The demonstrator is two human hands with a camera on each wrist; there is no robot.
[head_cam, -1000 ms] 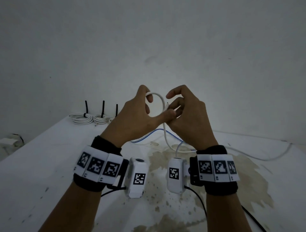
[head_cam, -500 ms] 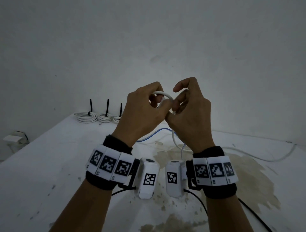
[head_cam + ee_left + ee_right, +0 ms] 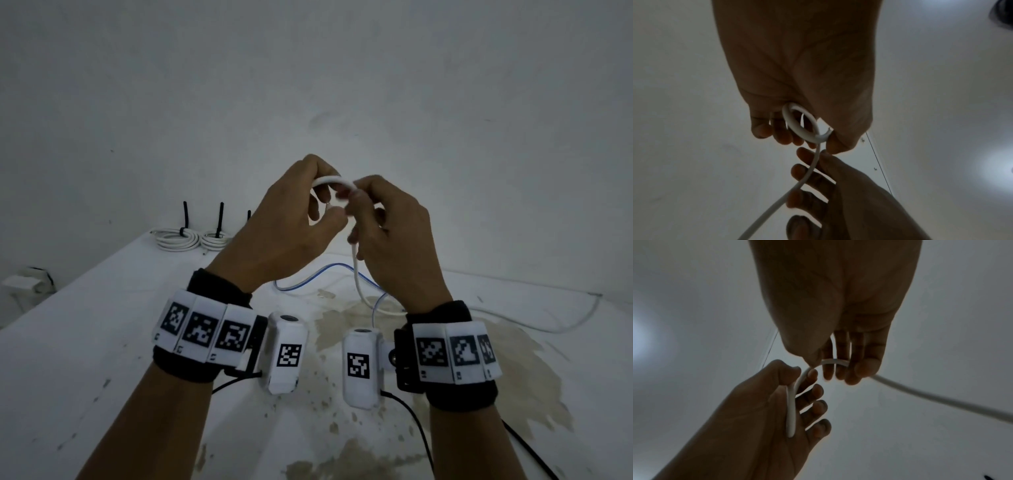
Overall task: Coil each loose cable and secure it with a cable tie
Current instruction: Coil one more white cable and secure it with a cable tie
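Head view shows both hands raised above the counter [image 3: 102, 325], close together, working one white cable [image 3: 356, 274]. Left hand [image 3: 284, 233] has its fingers [image 3: 764, 131] curled round a small loop at the cable's end, the loop sitting between thumb and fingertips. Right hand [image 3: 390, 240] pinches the same cable just beside that loop, thumb against forefinger, and the cable runs across its other curled fingers. From the hands the cable hangs down to the counter and trails away to the far right. A thin blue wire [image 3: 308, 274] lies on the counter beneath the hands. At the far left, near the wall, lie coiled white cables [image 3: 178, 240], each bound with a black cable tie [image 3: 185, 216] whose tail stands upright. Brown stains [image 3: 513, 377] mark the counter's near side.
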